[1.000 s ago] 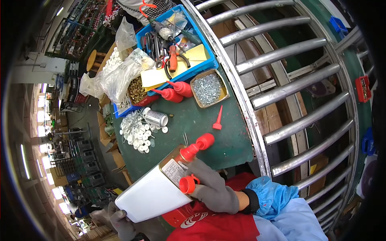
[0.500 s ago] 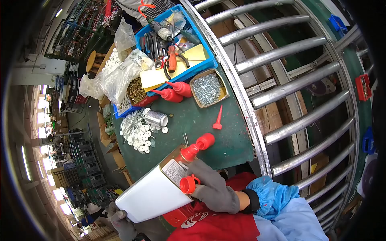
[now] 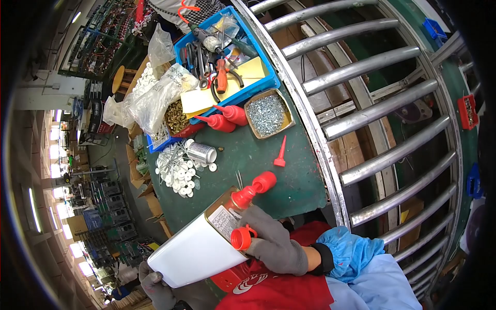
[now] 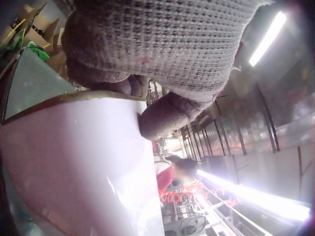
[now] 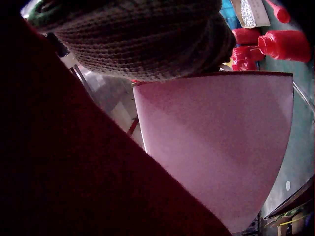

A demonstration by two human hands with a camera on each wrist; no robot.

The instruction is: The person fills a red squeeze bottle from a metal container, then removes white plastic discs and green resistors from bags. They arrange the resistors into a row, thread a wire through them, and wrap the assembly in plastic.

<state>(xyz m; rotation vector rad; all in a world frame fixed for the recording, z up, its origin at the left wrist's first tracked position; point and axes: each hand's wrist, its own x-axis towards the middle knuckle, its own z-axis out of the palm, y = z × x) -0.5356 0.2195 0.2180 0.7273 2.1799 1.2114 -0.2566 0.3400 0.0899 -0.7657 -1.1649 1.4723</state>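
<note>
A tilted white metal can [image 3: 199,248] has a red spout [image 3: 243,196] on its top, pointing at the mouth of a red squeeze bottle [image 3: 264,182] on the green table. In the right wrist view, a thin streak spans from spout to bottle. My gloved right hand [image 3: 276,243] grips the can at its top end; the grip itself is partly hidden. A red cap [image 3: 241,238] sits at that hand's fingers. At the lower end my gloved left hand [image 3: 156,285] holds the bottom edge, with its thumb [image 4: 170,117] on the white side. A red pointed nozzle [image 3: 280,152] stands beyond the bottle.
Two more red bottles [image 3: 218,122] lie near a box of small metal parts [image 3: 266,114]. A blue tool bin [image 3: 274,77] stands behind. White-headed pins [image 3: 178,170] and a silver can [image 3: 201,152] lie on the left. Metal roller bars [image 3: 382,132] run along the right.
</note>
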